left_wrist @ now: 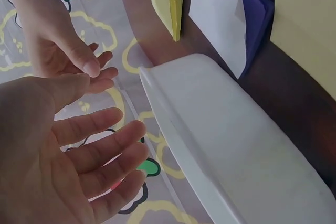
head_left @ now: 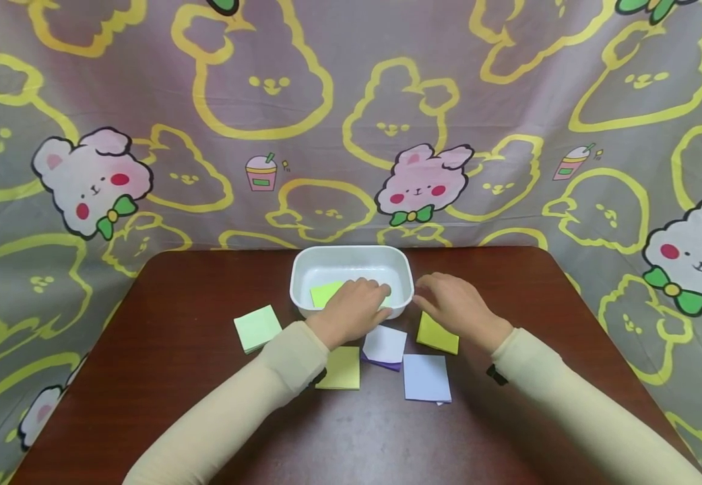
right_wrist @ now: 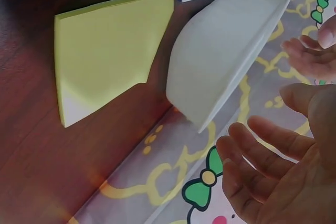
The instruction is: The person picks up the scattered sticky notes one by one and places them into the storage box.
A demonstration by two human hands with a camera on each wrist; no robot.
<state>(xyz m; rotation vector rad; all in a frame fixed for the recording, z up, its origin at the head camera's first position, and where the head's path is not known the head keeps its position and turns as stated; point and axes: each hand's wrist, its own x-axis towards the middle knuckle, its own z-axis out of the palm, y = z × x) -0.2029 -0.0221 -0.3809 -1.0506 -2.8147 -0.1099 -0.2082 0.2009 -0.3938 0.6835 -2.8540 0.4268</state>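
Note:
A white plastic tub (head_left: 351, 259) stands at the back of the table, with a bright yellow-green sticky note pad (head_left: 323, 294) lying inside. My left hand (head_left: 354, 308) is over the tub's front rim, hiding part of the interior. In the left wrist view, the fingers (left_wrist: 107, 142) of that hand are loosely bent and hold nothing. Just past the tub's right end hovers my right hand (head_left: 459, 306), near a dark yellow pad of sticky notes (head_left: 438, 335). Its fingers (right_wrist: 262, 153) are spread and relaxed, also with nothing in them.
Left of the tub lies a pale green pad (head_left: 257, 328). In front are a yellow pad (head_left: 341, 370), a white pad (head_left: 385, 343) on a purple one (head_left: 387, 366), and a light blue pad (head_left: 426, 377). A patterned curtain (head_left: 327, 121) hangs behind the brown table (head_left: 175, 350).

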